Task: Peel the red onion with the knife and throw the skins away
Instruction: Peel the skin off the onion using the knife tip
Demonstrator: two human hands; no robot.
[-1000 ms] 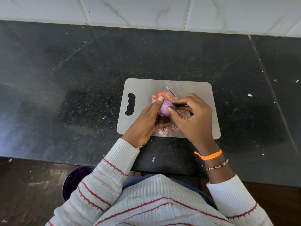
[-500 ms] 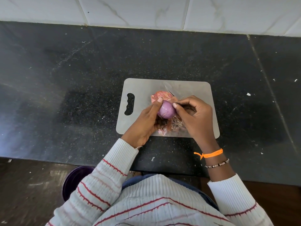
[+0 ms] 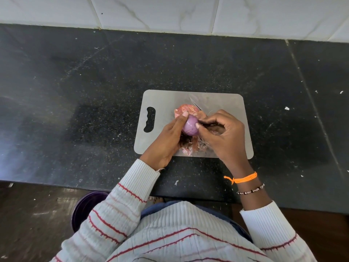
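while left hand (image 3: 166,140) cups red onion (image 3: 190,126), right hand (image 3: 224,135) grip beside

A grey cutting board (image 3: 166,103) lies near the front edge of the black stone counter (image 3: 94,91). White marbled wall tiles (image 3: 170,14) run along the counter's back edge. A purple round container (image 3: 83,208) sits on the floor below its front edge.

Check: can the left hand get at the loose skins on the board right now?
Probably not yet: the left hand grips the red onion, so it is occupied. The skins lie just beneath both hands, with nothing else blocking them.
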